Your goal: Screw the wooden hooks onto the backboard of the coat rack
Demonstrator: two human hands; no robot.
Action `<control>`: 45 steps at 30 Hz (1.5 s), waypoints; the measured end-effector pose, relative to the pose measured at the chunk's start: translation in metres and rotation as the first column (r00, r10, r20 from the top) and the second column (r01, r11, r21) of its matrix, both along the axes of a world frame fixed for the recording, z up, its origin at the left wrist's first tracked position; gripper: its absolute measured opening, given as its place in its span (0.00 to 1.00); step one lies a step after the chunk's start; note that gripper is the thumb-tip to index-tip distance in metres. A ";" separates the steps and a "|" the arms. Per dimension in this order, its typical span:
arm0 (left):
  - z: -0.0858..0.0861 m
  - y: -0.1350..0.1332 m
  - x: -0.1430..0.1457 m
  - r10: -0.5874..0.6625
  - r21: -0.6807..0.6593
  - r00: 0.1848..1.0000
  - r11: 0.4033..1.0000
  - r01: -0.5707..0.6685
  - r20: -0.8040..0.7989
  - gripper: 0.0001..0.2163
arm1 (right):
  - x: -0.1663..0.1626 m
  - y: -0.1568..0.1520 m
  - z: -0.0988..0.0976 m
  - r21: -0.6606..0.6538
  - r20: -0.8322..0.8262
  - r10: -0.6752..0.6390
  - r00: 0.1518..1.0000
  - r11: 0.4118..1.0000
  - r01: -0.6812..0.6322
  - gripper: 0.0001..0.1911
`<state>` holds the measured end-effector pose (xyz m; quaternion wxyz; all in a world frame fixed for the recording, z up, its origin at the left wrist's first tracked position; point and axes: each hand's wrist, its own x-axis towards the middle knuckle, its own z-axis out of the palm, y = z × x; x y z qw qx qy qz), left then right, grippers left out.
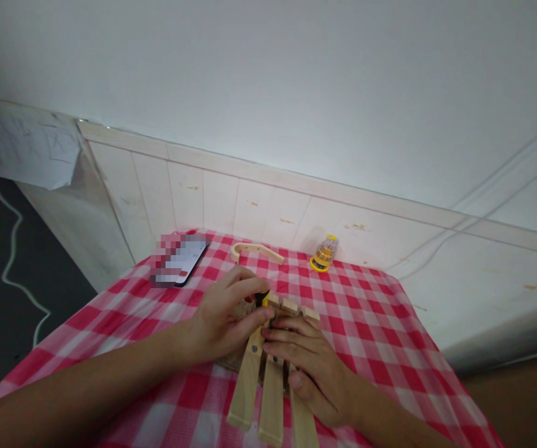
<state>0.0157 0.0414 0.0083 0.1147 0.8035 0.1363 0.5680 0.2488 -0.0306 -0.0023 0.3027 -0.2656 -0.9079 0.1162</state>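
My left hand [231,308] is closed around a small black-and-yellow screwdriver [263,298], mostly hidden by the fingers. Its tip is out of sight near the upper end of a wooden slat piece [246,395], which has dark screws in its strips. Several pale strips fan toward me, with short blocks across their far ends. Over the middle and right strips lies my right hand [315,364], its fingers gripping them and its thumb on the right-hand strip. Under the wood, a brown rough-looking piece [231,361] shows at the left.
A red-and-white checked cloth [371,348] covers the table. Toward the wall lie a phone [188,261], a curved wooden hook [259,250] and a clear-topped yellow bit case [325,254]. White wall panelling [221,193] borders the far edge. A cable [14,249] hangs at left.
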 end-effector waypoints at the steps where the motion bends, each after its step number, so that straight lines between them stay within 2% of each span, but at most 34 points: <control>1: -0.001 0.000 0.000 0.002 -0.009 1.000 1.000 -0.002 -0.001 0.14 | 0.000 0.000 0.000 -0.005 0.004 0.000 1.000 1.000 0.000 0.21; 10: -0.004 0.001 -0.001 -0.038 -0.083 0.999 0.996 0.040 0.033 0.15 | 0.004 0.000 -0.002 -0.012 0.035 -0.008 0.999 1.000 0.009 0.21; 22: -0.002 -0.001 -0.001 0.021 -0.021 1.000 1.000 -0.021 0.019 0.14 | 0.001 0.000 0.000 -0.001 0.008 0.003 1.000 1.000 -0.003 0.20; 34: 0.001 -0.003 -0.001 -0.011 -0.019 1.000 1.000 0.010 -0.007 0.16 | 0.001 0.000 -0.001 0.015 0.004 0.001 1.000 1.000 -0.001 0.19; 45: 0.001 -0.004 -0.002 0.037 -0.001 0.999 0.999 -0.037 -0.034 0.17 | 0.001 0.000 0.000 -0.005 0.000 0.004 1.000 1.000 -0.004 0.20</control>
